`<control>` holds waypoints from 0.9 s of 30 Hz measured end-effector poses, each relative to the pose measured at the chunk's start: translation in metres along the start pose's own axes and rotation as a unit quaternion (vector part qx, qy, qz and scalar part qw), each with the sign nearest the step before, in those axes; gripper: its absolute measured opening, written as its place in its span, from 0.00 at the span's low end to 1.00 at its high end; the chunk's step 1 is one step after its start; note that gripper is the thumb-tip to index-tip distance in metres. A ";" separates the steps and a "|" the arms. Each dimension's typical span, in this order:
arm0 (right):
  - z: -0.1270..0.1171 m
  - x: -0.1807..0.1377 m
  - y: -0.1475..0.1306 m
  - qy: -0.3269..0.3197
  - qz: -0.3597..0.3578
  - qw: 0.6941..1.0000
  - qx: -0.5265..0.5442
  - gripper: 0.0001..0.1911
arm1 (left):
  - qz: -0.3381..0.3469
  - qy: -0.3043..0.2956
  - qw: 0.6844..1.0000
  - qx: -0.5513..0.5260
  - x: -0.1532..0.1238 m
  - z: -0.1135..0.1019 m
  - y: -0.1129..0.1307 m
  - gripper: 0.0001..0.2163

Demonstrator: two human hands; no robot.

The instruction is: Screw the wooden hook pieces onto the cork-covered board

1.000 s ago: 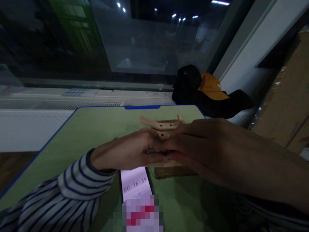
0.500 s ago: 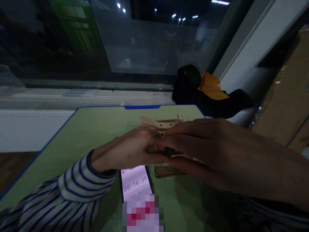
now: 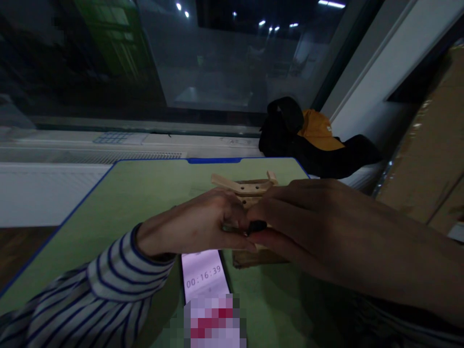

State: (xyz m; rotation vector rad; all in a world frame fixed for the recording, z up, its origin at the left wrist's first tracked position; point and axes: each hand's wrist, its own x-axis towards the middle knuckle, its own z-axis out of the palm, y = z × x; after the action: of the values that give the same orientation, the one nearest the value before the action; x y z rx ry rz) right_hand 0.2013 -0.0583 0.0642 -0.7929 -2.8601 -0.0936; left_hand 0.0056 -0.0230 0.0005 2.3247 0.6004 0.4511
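A light wooden frame [image 3: 250, 188] with small holes and upturned ends lies over a darker wooden block [image 3: 253, 259] on the green table. My left hand [image 3: 199, 222] reaches in from the left, its fingers curled over the frame and gripping it; their tips are partly hidden. My right hand [image 3: 308, 217] comes from the right, with thumb and fingers pinched on a small black piece [image 3: 257, 225] whose kind I cannot make out. Both hands' fingertips meet above the block and cover most of its middle.
Just in front of the block lies a phone [image 3: 203, 275] with a running timer display, its lower part blurred. The green tabletop [image 3: 145, 183] has a blue edge. Beyond it are a windowsill, an orange cap [image 3: 319, 129] and black items; a cardboard box [image 3: 424, 145] stands right.
My right hand has shifted slightly to the right, its thumb and fingers turning a little with the black piece. My left hand has stayed almost in place on the frame.
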 end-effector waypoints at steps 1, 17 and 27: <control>0.000 0.000 0.000 0.001 -0.004 1.000 0.008 0.09 | 0.006 0.011 1.000 0.001 0.001 0.000 0.001 0.08; -0.007 -0.001 -0.006 -0.019 -0.032 0.999 0.035 0.04 | 0.047 0.000 0.997 -0.053 0.001 0.006 -0.003 0.04; -0.007 -0.005 0.000 -0.036 -0.027 0.996 0.073 0.07 | 0.049 0.018 0.997 -0.060 0.004 0.003 0.000 0.01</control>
State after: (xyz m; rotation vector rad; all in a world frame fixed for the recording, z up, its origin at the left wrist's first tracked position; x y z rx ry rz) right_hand 0.2066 -0.0614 0.0706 -0.7029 -2.9156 0.1392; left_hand 0.0102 -0.0228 -0.0013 2.2414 0.4645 0.5593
